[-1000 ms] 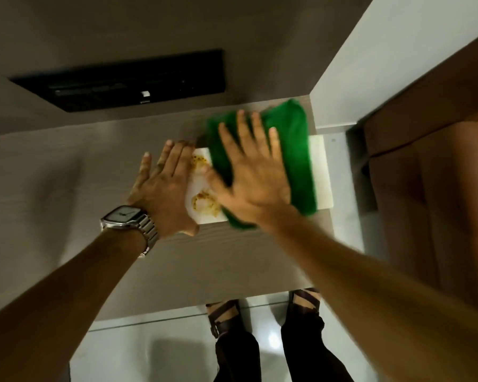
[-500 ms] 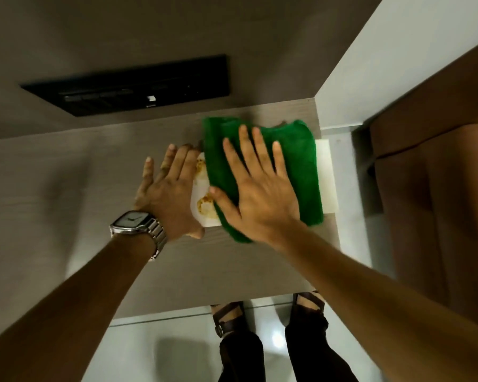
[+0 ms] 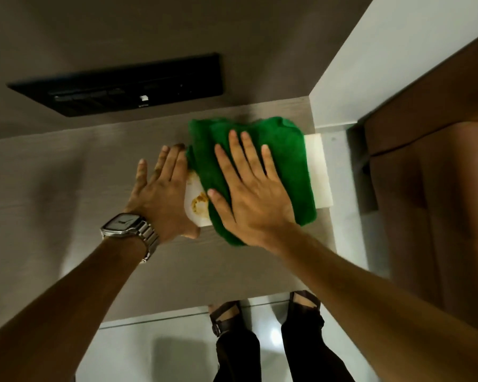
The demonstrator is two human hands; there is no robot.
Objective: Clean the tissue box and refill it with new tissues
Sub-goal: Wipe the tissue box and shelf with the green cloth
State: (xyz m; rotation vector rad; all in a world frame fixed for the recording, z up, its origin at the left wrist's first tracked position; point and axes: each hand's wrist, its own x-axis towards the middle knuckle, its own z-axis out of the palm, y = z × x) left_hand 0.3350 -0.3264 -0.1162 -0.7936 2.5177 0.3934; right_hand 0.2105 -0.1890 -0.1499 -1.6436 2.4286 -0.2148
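right hand (image 3: 255,198) flat, fingers spread, presses green cloth (image 3: 284,158) on tissue box (image 3: 319,175) to scrub; your left hand (image 3: 160,197) open, braces box edge against sliding.

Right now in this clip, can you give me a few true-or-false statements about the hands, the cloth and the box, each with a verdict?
1. The right hand lies flat on the green cloth. True.
2. The cloth covers the whole tissue box. False: both ends of the box show.
3. A wristwatch is on the left wrist. True.
4. The left hand grips the cloth. False: it rests open against the box's end.
5. The box sits on the floor. False: it sits on a wooden counter.
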